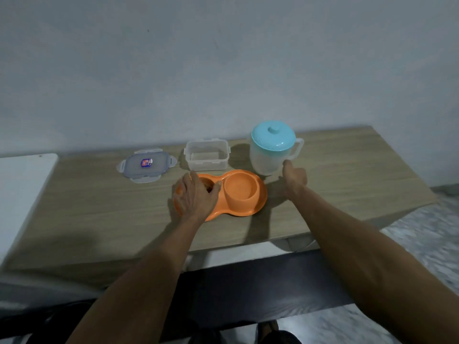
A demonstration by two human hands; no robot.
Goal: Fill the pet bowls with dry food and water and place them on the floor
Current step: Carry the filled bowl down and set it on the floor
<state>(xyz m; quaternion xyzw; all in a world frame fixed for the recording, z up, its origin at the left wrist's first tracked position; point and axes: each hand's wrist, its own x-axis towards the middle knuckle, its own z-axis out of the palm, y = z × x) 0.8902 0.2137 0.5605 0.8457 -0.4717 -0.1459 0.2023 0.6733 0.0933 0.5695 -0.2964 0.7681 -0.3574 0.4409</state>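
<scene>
Left hand (196, 197) lies spread on the bowl (239, 192), bare table (99, 209) toward the near edge; right hand (294, 181) (grip hidden) beside the jug (265, 157); tub (207, 157) and lid (146, 166) behind.

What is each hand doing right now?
Left hand: open, resting on the orange plastic double pet bowl.
Right hand: cannot tell, fingers hidden beside the translucent teal-lidded plastic jug.

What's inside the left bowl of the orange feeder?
Some brown kibble shows past the left hand, which covers most of that bowl; how full it is cannot be seen.
</scene>
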